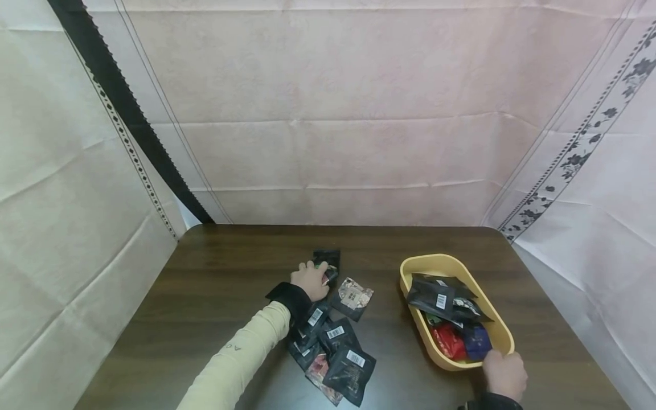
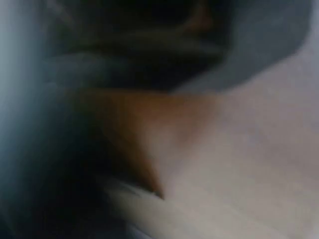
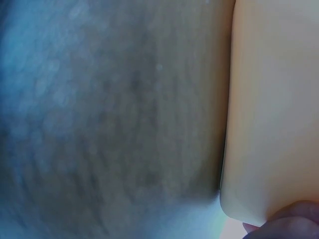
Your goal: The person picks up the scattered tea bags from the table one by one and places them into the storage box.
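Note:
At the far middle of the table, my left hand [image 1: 310,281] pinches the near left side of a small black packet [image 1: 328,263] between thumb and forefinger. A black packet with a pale printed face [image 1: 355,296] lies just to the right of this hand. Below the wrist is a loose heap of black packets [image 1: 351,371], several with white barcode labels. My right hand [image 1: 505,374] grips the near right corner of a yellow plastic basket [image 1: 426,339]. In the right wrist view its fingertips [image 3: 291,230] curl against the basket's smooth wall [image 3: 274,109]. The left wrist view is too blurred to read.
Inside the basket lie black packets [image 1: 431,296], a red packet [image 1: 449,341] and a dark blue one [image 1: 476,341]. Everything stands on a brown wooden table [image 1: 246,250]. Pale patterned cloth [image 1: 359,142] hangs behind and at both sides.

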`<control>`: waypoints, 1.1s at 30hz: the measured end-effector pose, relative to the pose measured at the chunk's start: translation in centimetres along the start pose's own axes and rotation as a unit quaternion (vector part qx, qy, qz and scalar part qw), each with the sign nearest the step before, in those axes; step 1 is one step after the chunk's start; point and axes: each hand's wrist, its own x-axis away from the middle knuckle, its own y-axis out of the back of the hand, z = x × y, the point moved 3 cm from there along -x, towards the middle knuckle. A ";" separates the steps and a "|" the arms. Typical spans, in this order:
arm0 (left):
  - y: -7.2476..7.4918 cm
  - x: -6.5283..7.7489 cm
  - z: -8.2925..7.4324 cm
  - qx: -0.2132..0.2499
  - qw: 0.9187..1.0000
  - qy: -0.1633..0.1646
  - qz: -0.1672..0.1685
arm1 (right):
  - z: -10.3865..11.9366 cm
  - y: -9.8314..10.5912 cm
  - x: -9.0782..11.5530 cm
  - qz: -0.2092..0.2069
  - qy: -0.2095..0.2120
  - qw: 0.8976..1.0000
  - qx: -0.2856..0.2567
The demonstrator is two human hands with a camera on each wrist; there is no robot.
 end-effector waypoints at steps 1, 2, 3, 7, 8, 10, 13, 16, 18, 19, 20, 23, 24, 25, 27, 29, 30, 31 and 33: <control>0.3 0.0 -0.1 0.007 1.000 -0.005 0.005 | 0.0 0.1 0.0 -0.002 -0.002 1.000 -0.001; 0.5 0.0 -0.1 0.011 1.000 -0.011 0.011 | 0.0 0.1 0.0 -0.004 -0.004 1.000 -0.001; 0.7 0.0 -0.2 0.014 1.000 -0.017 0.014 | 0.0 0.2 0.0 -0.004 -0.004 1.000 -0.001; 1.6 -0.4 -0.6 0.030 0.999 -0.035 0.013 | 0.0 0.4 0.1 -0.005 -0.008 1.000 -0.002; 1.9 -0.6 -0.8 0.039 0.998 -0.037 0.007 | 0.0 0.4 0.0 -0.004 -0.007 1.000 -0.003; 2.7 -1.1 -1.1 0.059 0.997 -0.039 -0.010 | -0.1 0.4 0.0 -0.003 -0.010 1.000 -0.004; 3.9 -1.9 -1.5 0.077 0.996 -0.037 -0.030 | -0.1 0.4 -0.1 -0.002 -0.010 1.000 -0.001; 4.6 -2.5 -2.3 0.074 0.996 -0.044 -0.035 | -0.1 0.2 -0.3 -0.003 -0.008 1.000 0.002; 4.9 -2.7 -3.3 0.071 0.995 -0.058 -0.030 | -0.1 0.2 -0.3 -0.005 -0.008 1.000 0.003; 5.0 -2.7 -4.0 0.068 0.995 -0.068 -0.027 | 0.0 0.1 -0.3 -0.007 -0.009 1.000 0.002; 5.1 -2.8 -4.8 0.066 0.994 -0.080 -0.024 | 0.0 0.1 -0.3 -0.007 -0.008 1.000 0.001; 5.4 -3.0 -7.8 0.060 0.990 -0.124 -0.020 | 0.1 0.0 -0.2 -0.004 -0.009 1.000 0.000; 5.4 -3.0 -8.9 0.055 0.988 -0.141 -0.023 | 0.2 0.0 -0.1 -0.004 -0.009 1.000 0.000; 5.3 -3.1 -10.2 0.052 0.985 -0.161 -0.024 | 0.2 0.0 -0.1 -0.005 -0.010 1.000 0.001; 5.3 -3.3 -12.9 0.045 0.979 -0.199 -0.022 | 0.2 0.1 0.0 -0.009 -0.010 1.000 0.001; 5.4 -3.2 -15.4 0.039 0.972 -0.231 -0.009 | 0.3 0.0 0.0 -0.013 -0.008 1.000 0.001; 5.4 -3.2 -16.6 0.035 0.970 -0.242 -0.001 | 0.3 0.0 0.0 -0.015 -0.007 1.000 0.001; 5.5 -3.2 -17.7 0.030 0.967 -0.251 0.007 | 0.3 0.0 0.0 -0.015 -0.005 1.000 0.001; 5.6 -3.3 -19.5 0.026 0.964 -0.262 0.024 | 0.4 0.0 0.1 -0.019 -0.001 1.000 0.002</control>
